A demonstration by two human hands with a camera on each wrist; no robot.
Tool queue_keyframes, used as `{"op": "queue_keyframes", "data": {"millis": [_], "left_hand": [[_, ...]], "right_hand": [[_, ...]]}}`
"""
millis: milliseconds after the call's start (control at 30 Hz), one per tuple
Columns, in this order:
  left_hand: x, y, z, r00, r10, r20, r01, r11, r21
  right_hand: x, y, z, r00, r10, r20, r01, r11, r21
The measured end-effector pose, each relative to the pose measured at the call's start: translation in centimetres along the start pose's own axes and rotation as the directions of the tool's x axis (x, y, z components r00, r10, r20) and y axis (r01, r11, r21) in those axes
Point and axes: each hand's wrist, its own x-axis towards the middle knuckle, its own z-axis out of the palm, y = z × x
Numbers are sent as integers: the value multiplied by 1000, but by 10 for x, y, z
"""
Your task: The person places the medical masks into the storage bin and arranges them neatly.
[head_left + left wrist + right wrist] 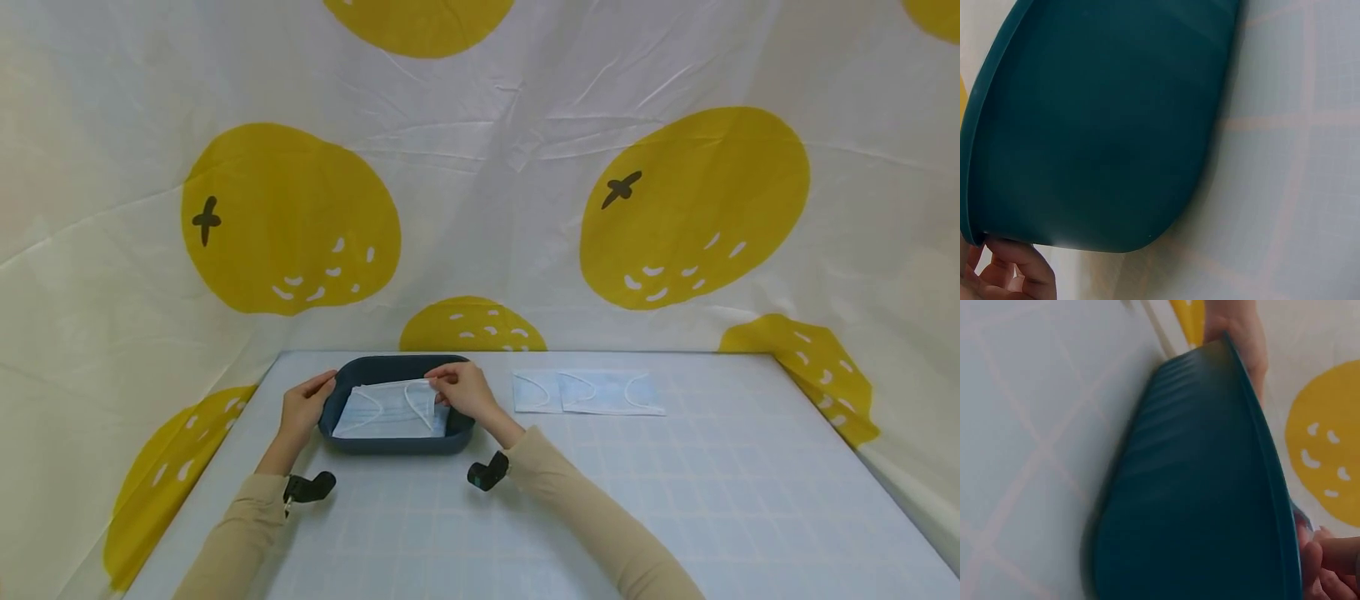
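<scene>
A dark blue-green plastic tub (pixel 397 447) stands on the table, with pale blue face masks lying in it. My left hand (pixel 302 408) grips the tub's left rim; in the left wrist view its curled fingers (pixel 1022 262) show below the tub's wall. Over the tub's right side, my right hand (pixel 467 392) pinches the top right corner of the upper face mask (pixel 390 407). Part of another mask (pixel 440 423) shows beneath it. The tub's wall hides the masks in the right wrist view, where the right fingers (pixel 1313 559) appear beyond the rim.
Right of the tub, two more face masks lie flat and overlapping, a left one (pixel 536 393) and a right one (pixel 618 393). The table (pixel 600 500) has a pale grid-patterned cover. A white curtain (pixel 487 208) with yellow fruit prints hangs behind it.
</scene>
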Motion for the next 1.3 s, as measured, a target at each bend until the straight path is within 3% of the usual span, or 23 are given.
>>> {"op": "queue_keyframes", "data": {"millis": [400, 767, 967, 1300], "left_hand": [[0, 5, -1, 1000, 8, 7, -8, 1000, 6], [1, 1, 0, 1000, -13, 5, 13, 1000, -2], [0, 2, -5, 999, -34, -18, 34, 999, -1], [2, 2, 2, 999, -32, 11, 32, 999, -5]], "right_hand": [[0, 0, 1, 989, -136, -57, 117, 960, -253], [-1, 3, 2, 986, -142, -87, 112, 953, -282], [0, 2, 4, 982, -172, -71, 139, 931, -338], [-6, 7, -2, 980, -181, -83, 143, 929, -342]]}}
